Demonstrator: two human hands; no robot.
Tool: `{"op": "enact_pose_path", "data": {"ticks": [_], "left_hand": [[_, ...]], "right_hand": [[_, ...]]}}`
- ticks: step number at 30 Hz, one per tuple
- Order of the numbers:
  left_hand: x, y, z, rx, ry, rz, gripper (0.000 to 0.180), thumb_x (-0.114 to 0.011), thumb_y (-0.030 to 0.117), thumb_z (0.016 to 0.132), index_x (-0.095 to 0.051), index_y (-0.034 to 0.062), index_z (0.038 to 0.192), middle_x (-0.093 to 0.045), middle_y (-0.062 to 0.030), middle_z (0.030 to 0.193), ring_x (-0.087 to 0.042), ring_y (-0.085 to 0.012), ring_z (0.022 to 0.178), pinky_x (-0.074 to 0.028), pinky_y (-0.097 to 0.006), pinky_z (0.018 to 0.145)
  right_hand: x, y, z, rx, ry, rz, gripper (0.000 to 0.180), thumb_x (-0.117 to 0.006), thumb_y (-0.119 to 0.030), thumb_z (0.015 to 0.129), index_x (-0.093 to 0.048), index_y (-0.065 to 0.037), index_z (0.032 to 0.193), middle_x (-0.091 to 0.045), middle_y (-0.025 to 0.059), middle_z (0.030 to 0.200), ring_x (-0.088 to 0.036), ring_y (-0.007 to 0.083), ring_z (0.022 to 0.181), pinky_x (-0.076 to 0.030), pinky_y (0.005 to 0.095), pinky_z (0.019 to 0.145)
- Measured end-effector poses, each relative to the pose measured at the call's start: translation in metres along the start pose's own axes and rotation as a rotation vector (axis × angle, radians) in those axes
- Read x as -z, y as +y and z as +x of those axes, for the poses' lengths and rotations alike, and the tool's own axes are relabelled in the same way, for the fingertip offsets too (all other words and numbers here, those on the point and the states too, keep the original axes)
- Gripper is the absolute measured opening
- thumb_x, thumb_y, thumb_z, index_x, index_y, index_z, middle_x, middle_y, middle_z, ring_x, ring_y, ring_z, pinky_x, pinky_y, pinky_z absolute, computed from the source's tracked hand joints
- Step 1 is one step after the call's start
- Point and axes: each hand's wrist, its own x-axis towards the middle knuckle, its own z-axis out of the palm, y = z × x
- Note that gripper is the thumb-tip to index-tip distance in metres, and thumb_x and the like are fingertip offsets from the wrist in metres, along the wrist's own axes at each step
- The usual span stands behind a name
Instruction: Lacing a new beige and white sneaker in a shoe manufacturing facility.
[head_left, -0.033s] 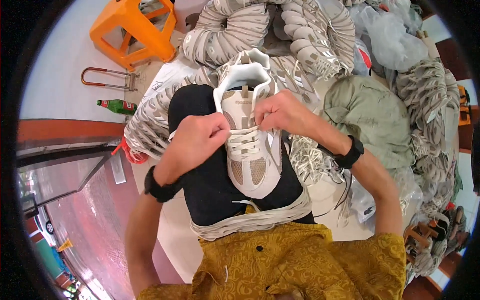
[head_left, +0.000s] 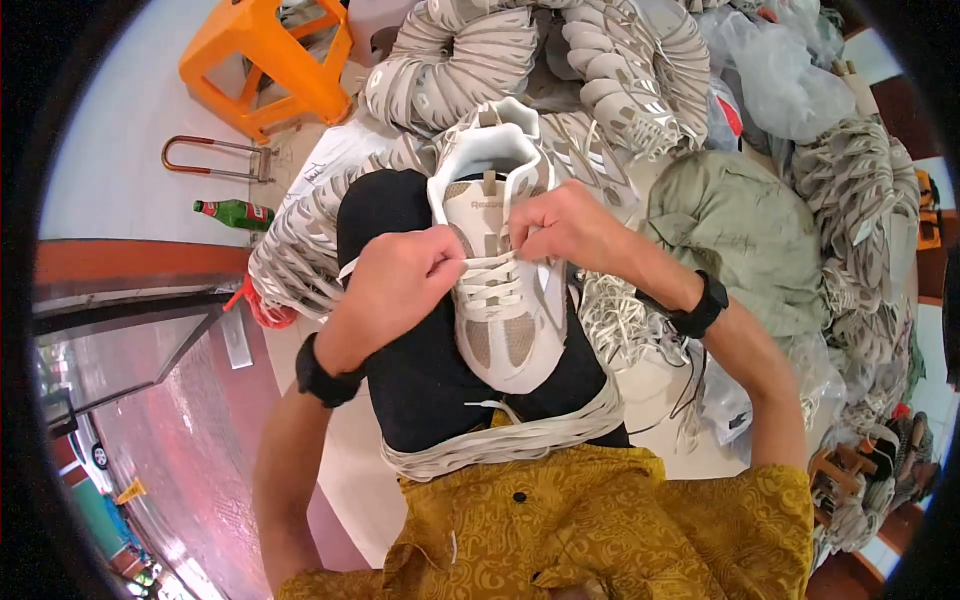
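A white and beige sneaker (head_left: 505,335) lies on my lap, on black trousers (head_left: 420,390), with its toe toward me and its opening away from me. My left hand (head_left: 400,280) pinches the white shoelace (head_left: 490,272) at the shoe's left side. At the upper right eyelets beside the tongue, my right hand (head_left: 565,225) grips the lace too. A black band sits on each wrist. A bundle of white strips (head_left: 500,445) lies across my lap below the shoe.
Stacks of white and beige shoe uppers (head_left: 470,60) are piled ahead and to the right. A grey-green sack (head_left: 740,220) lies at the right. On the left stand an orange plastic stool (head_left: 265,60), a metal U-shaped handle (head_left: 215,160) and a green bottle (head_left: 232,213).
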Motion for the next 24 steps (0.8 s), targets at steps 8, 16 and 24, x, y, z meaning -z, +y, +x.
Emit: {"op": "enact_pose_path", "data": {"ticks": [8,16,24], "left_hand": [[-0.018,-0.001,0.003,-0.353,0.329,0.436,0.006,-0.053,0.010,0.075,-0.052,0.0066,0.079,-0.056,-0.0091,0.062,-0.059,-0.0247,0.060,-0.045,-0.034,0.049],[-0.012,-0.007,0.006,-0.325,0.198,0.638,0.010,-0.052,0.016,0.079,-0.049,0.0090,0.073,-0.052,-0.0084,0.058,-0.057,-0.0234,0.060,-0.044,-0.036,0.049],[0.007,0.000,-0.007,0.031,0.399,-0.065,0.017,-0.059,0.015,0.076,-0.055,0.0056,0.090,-0.057,-0.0119,0.079,-0.058,-0.0280,0.072,-0.045,-0.035,0.062]], "right_hand": [[0.015,-0.011,-0.014,-0.162,0.058,-0.192,0.018,-0.064,-0.011,0.065,-0.063,-0.009,0.083,-0.059,-0.0001,0.065,-0.052,0.0076,0.053,-0.038,0.0246,0.049],[0.016,0.003,-0.008,0.094,-0.035,-0.643,0.017,-0.061,-0.022,0.069,-0.063,-0.011,0.082,-0.059,0.0045,0.063,-0.056,0.0206,0.054,-0.041,0.0288,0.049],[0.048,0.001,-0.029,-0.240,0.171,0.333,0.028,-0.060,-0.005,0.068,-0.062,-0.007,0.096,-0.057,-0.0037,0.069,-0.049,0.0044,0.058,-0.037,0.0188,0.051]]}}
